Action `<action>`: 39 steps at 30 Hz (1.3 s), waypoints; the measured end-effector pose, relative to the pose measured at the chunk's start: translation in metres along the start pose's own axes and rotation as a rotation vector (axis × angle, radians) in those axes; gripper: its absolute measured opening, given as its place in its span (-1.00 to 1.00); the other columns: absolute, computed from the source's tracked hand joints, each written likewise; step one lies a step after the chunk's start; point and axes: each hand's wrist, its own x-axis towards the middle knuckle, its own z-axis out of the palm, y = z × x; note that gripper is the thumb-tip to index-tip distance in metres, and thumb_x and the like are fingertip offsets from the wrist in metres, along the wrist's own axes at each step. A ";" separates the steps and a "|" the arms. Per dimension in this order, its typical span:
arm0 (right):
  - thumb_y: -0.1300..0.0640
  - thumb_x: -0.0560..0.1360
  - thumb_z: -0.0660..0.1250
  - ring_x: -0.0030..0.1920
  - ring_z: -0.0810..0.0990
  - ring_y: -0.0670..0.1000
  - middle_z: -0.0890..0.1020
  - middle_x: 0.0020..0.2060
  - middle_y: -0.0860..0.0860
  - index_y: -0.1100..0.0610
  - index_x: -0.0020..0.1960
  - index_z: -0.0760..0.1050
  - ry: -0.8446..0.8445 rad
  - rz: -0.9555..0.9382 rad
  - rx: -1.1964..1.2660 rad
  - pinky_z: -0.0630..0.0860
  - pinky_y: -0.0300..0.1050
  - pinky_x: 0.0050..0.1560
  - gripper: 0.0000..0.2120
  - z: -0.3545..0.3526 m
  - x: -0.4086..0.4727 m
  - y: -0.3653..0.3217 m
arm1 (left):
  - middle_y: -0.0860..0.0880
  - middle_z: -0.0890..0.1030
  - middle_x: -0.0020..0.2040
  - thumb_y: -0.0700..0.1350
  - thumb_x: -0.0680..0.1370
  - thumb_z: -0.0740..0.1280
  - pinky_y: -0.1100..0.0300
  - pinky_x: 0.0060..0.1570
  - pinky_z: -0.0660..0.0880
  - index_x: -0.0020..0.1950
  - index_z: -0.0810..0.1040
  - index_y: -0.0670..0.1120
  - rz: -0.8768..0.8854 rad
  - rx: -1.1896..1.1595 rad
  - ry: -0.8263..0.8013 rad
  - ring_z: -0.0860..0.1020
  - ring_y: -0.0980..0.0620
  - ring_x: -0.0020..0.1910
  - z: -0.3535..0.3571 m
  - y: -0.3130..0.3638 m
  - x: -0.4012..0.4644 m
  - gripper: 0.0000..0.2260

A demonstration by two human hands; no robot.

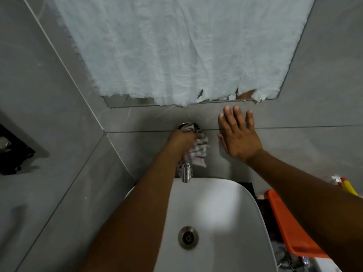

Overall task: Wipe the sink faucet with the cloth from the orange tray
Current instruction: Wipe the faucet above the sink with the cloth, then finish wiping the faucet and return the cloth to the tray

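Left hand [181, 141] grips striped cloth [199, 152] on chrome faucet [186, 173].

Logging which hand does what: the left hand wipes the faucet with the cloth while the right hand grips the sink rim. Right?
Not quite. In the head view the right hand lies flat on the wall, not on the sink rim. The left hand does hold the cloth on the faucet.
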 end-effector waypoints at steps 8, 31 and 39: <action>-0.01 0.62 0.18 0.56 -0.44 0.13 -0.43 0.56 0.04 0.17 0.58 -0.19 -0.093 0.032 0.000 -0.33 0.26 0.51 -0.26 -0.006 0.001 -0.005 | -0.05 0.69 0.05 0.24 0.50 0.36 -0.05 0.15 0.60 0.17 0.59 -0.09 0.106 -0.291 0.088 0.66 -0.05 0.03 0.013 -0.064 -0.051 -0.55; 0.08 0.43 0.51 -0.13 0.69 0.06 0.71 -0.11 0.13 0.12 0.08 0.64 -1.001 1.045 1.337 0.71 0.03 -0.15 -0.75 -0.097 -0.079 -0.121 | -0.26 0.68 0.04 -0.12 0.48 0.27 -0.05 0.01 0.66 0.15 0.59 -0.16 -0.058 -0.630 -0.044 0.69 -0.19 0.00 0.048 -0.171 -0.098 -0.71; 0.24 0.42 0.50 -0.07 0.71 0.12 0.77 -0.12 0.05 0.10 0.02 0.69 -0.853 1.239 1.434 0.66 0.02 -0.05 -0.82 -0.101 -0.120 -0.074 | -0.29 0.64 0.19 -0.19 0.44 0.31 -0.11 0.24 0.50 0.24 0.58 -0.30 -0.283 -0.785 -0.272 0.58 -0.25 0.18 0.065 -0.170 -0.087 -0.61</action>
